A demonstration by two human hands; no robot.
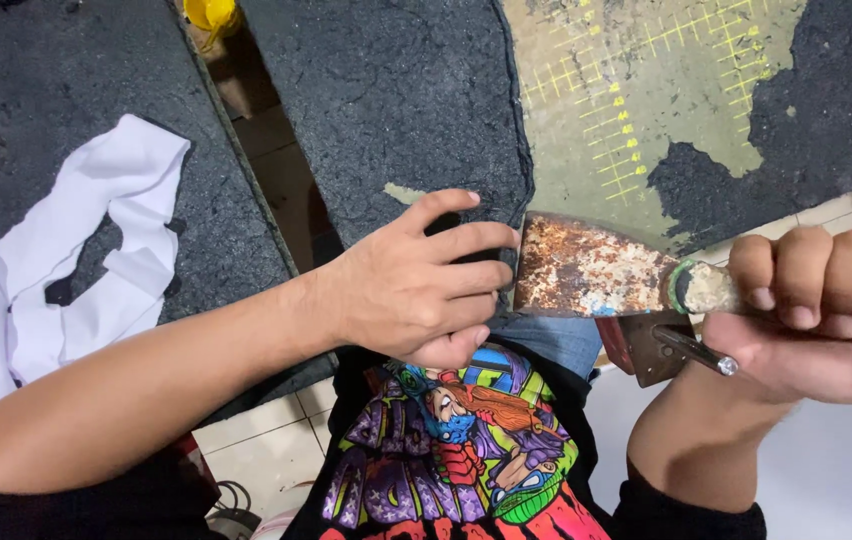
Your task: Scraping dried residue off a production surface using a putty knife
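The left hand (416,285) lies spread, fingers flat, pressing on the near corner of a dark rough sheet (396,100), its fingertips just beside the rusty scraper blade (591,268). The right hand (826,310) is closed in a fist around the scraper's handle, to the right of the blade, and the blade's edge meets the sheet's edge. Beyond the blade lies a green cutting mat (636,100) with yellow grid lines, partly covered by dark patches. Far left of the blade, white paper scraps (76,250) lie on another dark sheet (36,90).
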